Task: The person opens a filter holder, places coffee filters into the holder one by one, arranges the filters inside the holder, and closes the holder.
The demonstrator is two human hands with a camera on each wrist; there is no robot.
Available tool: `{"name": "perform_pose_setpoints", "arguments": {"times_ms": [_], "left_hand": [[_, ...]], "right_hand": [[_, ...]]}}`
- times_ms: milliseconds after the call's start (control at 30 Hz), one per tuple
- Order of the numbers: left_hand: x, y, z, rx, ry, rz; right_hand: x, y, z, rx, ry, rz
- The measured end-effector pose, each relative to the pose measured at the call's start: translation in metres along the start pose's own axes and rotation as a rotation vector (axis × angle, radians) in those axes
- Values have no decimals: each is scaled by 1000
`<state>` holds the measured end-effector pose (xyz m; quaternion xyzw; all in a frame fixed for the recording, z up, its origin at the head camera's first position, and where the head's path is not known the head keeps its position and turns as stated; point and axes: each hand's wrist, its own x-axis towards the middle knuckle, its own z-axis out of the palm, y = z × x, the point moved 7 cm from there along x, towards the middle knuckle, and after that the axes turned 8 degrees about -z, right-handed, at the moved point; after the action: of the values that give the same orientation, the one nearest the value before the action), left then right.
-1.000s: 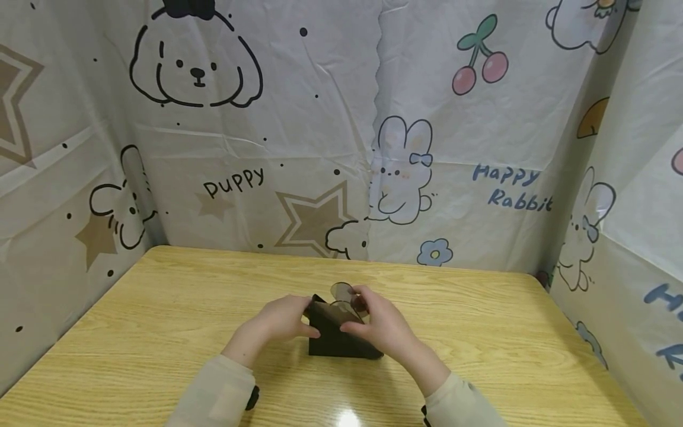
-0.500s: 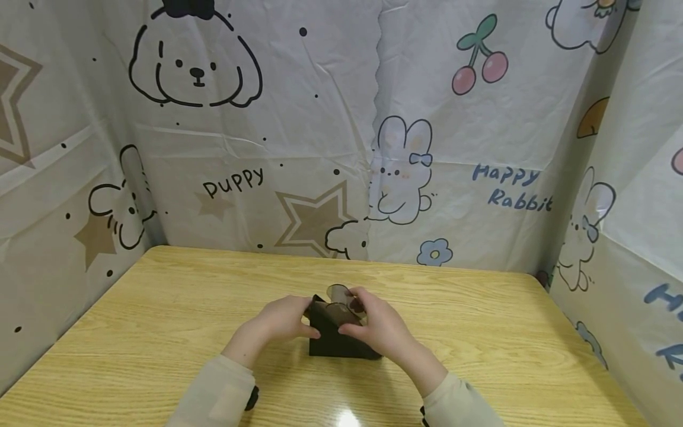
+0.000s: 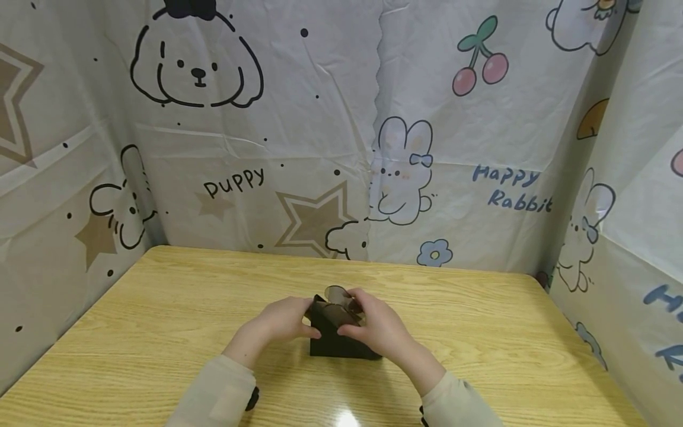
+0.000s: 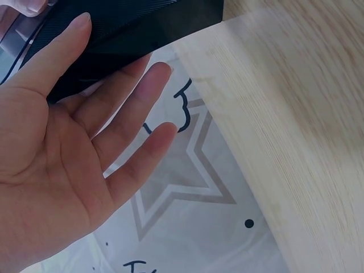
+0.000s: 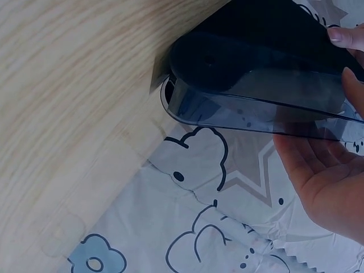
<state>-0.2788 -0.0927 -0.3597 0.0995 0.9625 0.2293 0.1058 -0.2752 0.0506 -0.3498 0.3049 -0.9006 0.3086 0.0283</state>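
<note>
A black wedge-shaped box (image 3: 333, 345) (image 4: 142, 31) with a sloping top stands on the table between my hands. My left hand (image 3: 283, 318) grips its tall left end, thumb on the near face and fingers behind. In the left wrist view the last fingers of my left hand (image 4: 62, 153) are spread away from the box. A smoky see-through lid (image 3: 336, 312) (image 5: 227, 114) with rounded ends lies along the slope. My right hand (image 3: 381, 320) (image 5: 330, 176) holds this lid between thumb and fingers. The inside of the box cannot be made out.
The wooden table (image 3: 187, 308) extends around the box on every side. Behind and beside it hangs a pale printed cloth (image 3: 299, 130) with cartoon animals and stars. A bright light reflection shows near the table's front.
My right hand and the see-through lid have shifted slightly left, and the lid's raised rounded part sits a little lower. The left hand and the box have hardly moved.
</note>
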Motion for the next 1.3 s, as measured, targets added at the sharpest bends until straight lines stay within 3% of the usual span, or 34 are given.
{"name": "perform_pose_setpoints", "arguments": {"times_ms": [1300], "left_hand": [[1,5,1,-21,-7,17]], "right_hand": [[-4,13,11,-18,-63,41]]}}
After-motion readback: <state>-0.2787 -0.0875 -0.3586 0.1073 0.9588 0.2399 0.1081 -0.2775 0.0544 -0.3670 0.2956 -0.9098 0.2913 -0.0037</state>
